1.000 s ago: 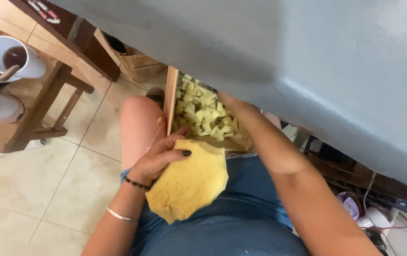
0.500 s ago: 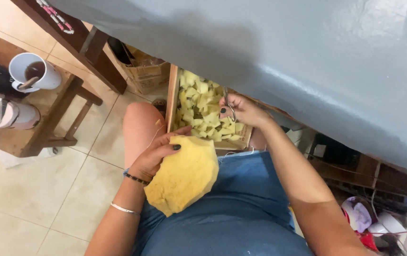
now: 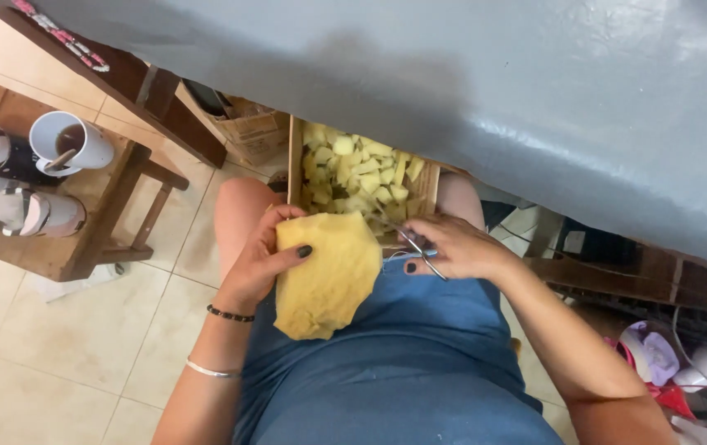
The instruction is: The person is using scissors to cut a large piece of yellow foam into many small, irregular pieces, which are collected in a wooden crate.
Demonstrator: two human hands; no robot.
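Observation:
My left hand (image 3: 261, 257) grips a floppy yellow piece of foam-like material (image 3: 325, 277) over my lap, thumb on top. My right hand (image 3: 454, 246) holds a pair of scissors (image 3: 416, 247), blades pointing up-left toward the yellow piece's right edge. Just beyond both hands, resting between my knees, is a wooden box (image 3: 295, 156) filled with several small yellow cut pieces (image 3: 357, 175).
A grey tabletop (image 3: 493, 91) overhangs the upper frame. At left stands a wooden stool (image 3: 90, 222) carrying a white mug (image 3: 69, 142) and shoes. A cardboard box (image 3: 246, 128) sits on the tiled floor. Cables and cloths lie at lower right.
My right hand has drawn back from the box of cut pieces to my lap, scissors now beside the yellow piece. The left hand keeps hold of the yellow piece.

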